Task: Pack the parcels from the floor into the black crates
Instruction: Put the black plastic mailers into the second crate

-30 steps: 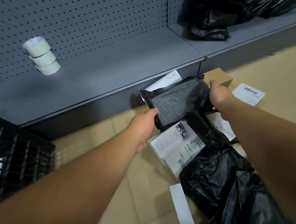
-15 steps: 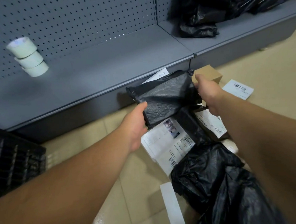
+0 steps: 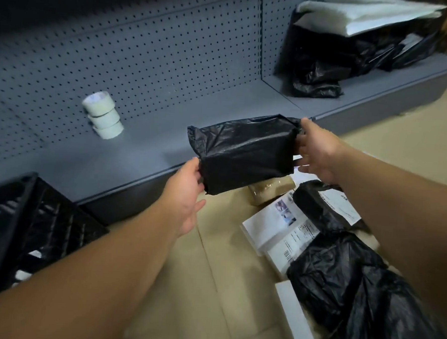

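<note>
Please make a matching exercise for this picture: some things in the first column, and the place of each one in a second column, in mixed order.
Things:
1. black parcel
2. tape rolls
3. crate
4. brown parcel

Places:
a. on the grey shelf, at the pegboard
b. on the floor, under the held parcel
c. at the lower left, beside the shelf
d. in the air, between the left hand and the right hand

Pairs: 1-d, 2-a, 3-c, 4-b
</note>
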Motion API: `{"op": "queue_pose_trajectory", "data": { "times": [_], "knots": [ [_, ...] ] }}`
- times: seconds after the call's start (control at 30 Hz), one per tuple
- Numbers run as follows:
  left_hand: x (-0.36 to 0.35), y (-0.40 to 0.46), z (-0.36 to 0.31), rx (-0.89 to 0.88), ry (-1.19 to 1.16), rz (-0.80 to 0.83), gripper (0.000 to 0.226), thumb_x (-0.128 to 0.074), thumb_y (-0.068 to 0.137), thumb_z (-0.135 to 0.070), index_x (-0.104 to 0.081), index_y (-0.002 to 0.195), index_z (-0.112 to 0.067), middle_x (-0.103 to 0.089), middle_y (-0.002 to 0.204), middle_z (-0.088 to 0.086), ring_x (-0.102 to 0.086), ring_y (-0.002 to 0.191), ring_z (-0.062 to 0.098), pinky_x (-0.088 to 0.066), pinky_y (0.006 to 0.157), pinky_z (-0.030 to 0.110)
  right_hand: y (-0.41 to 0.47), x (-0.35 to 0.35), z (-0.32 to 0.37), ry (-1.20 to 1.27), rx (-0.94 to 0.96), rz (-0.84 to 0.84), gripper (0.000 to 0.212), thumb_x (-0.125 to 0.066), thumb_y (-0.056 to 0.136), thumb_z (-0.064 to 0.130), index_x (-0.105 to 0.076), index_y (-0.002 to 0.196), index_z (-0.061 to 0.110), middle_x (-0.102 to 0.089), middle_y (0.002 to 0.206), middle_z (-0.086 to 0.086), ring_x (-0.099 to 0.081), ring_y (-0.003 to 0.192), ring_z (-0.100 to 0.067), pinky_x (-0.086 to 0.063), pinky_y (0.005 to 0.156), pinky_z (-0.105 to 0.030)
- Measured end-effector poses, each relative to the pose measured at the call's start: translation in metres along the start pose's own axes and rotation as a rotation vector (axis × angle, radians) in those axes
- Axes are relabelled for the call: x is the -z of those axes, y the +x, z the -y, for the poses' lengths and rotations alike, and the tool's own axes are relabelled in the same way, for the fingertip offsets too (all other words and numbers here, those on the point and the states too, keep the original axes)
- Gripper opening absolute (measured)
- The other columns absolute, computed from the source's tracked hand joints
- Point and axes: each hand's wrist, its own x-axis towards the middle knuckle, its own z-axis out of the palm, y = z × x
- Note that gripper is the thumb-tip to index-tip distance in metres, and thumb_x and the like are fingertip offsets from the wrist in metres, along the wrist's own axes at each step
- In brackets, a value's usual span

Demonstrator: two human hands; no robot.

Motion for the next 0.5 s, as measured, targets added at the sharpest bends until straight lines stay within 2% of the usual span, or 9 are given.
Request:
{"op": "queue_pose_trajectory", "data": {
  "times": [0.07, 0.17, 0.27, 0.33, 0.4, 0.5],
  "knots": [
    [0.021, -0.006, -0.009, -0.004, -0.086, 0.000, 0.054, -0.033, 0.106, -0.051, -0.044, 0.152, -0.026, -0.041, 0.161, -0.007, -0.040, 0.146, 0.023, -0.036, 0.112, 0.043, -0.014, -0.014, 0.011, 0.070, -0.019, 0.099, 0.067, -0.024, 0.099, 0.064, -0.068, 0.112, 0.015, -0.066, 0.118, -0.009, -0.062, 0.111, -0.032, -0.050, 0.086, -0.040],
    [0.056, -0.013, -0.022, -0.040, -0.194, -0.042, 0.052, -0.034, 0.107, -0.047, -0.048, 0.148, -0.018, -0.044, 0.158, 0.003, -0.044, 0.143, 0.030, -0.040, 0.114, 0.045, -0.032, -0.040, 0.024, 0.116, -0.027, 0.151, 0.066, -0.025, 0.099, 0.064, -0.064, 0.119, 0.014, -0.063, 0.125, -0.012, -0.061, 0.113, -0.033, -0.046, 0.101, -0.045],
    [0.093, -0.025, -0.035, -0.082, -0.251, -0.114, 0.044, -0.036, 0.108, -0.046, -0.061, 0.124, -0.013, -0.060, 0.140, 0.004, -0.058, 0.128, 0.029, -0.044, 0.111, 0.047, -0.049, -0.067, 0.036, 0.123, -0.027, 0.227, 0.072, -0.023, 0.099, 0.067, -0.057, 0.133, 0.013, -0.062, 0.131, -0.012, -0.059, 0.118, -0.034, -0.041, 0.110, -0.048],
    [0.119, -0.035, -0.043, -0.103, -0.294, -0.183, 0.040, -0.036, 0.108, -0.044, -0.064, 0.108, -0.014, -0.065, 0.128, 0.001, -0.062, 0.121, 0.028, -0.047, 0.108, 0.049, -0.062, -0.087, 0.045, 0.128, -0.017, 0.297, 0.073, -0.020, 0.098, 0.068, -0.058, 0.131, 0.014, -0.064, 0.130, -0.013, -0.060, 0.118, -0.034, -0.039, 0.111, -0.047],
    [0.146, -0.047, -0.050, -0.126, -0.323, -0.250, 0.038, -0.037, 0.108, -0.042, -0.064, 0.103, -0.016, -0.072, 0.113, -0.002, -0.066, 0.115, 0.025, -0.051, 0.103, 0.049, -0.074, -0.109, 0.053, 0.151, -0.004, 0.346, 0.074, -0.019, 0.098, 0.067, -0.059, 0.131, 0.015, -0.066, 0.130, -0.012, -0.060, 0.122, -0.032, -0.035, 0.114, -0.047],
    [0.184, -0.067, -0.058, -0.160, -0.348, -0.335, 0.030, -0.046, 0.107, -0.039, -0.064, 0.099, -0.017, -0.079, 0.099, 0.000, -0.073, 0.106, 0.024, -0.057, 0.094, 0.049, -0.091, -0.145, 0.063, 0.178, 0.002, 0.409, 0.076, -0.019, 0.099, 0.066, -0.053, 0.142, 0.014, -0.063, 0.137, -0.011, -0.056, 0.129, -0.028, -0.032, 0.116, -0.044]
  ]
}}
